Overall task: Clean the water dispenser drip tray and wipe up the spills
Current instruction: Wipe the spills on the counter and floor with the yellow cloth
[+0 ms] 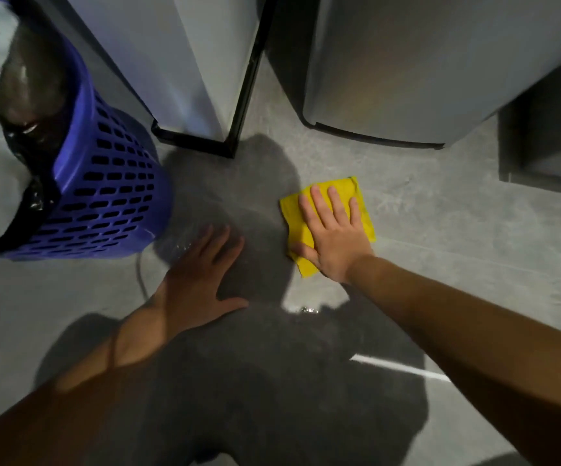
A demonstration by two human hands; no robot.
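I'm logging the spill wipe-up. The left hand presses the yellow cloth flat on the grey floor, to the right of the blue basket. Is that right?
Wrong hand. In the head view it is the right hand that presses the yellow cloth flat on the grey floor, to the right of the blue basket. The left hand rests flat on the bare floor instead.

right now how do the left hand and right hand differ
The right hand presses a yellow cloth; the left hand rests on bare floor. The right hand is lit; the left hand lies in shadow. Both are palm down, fingers straight.
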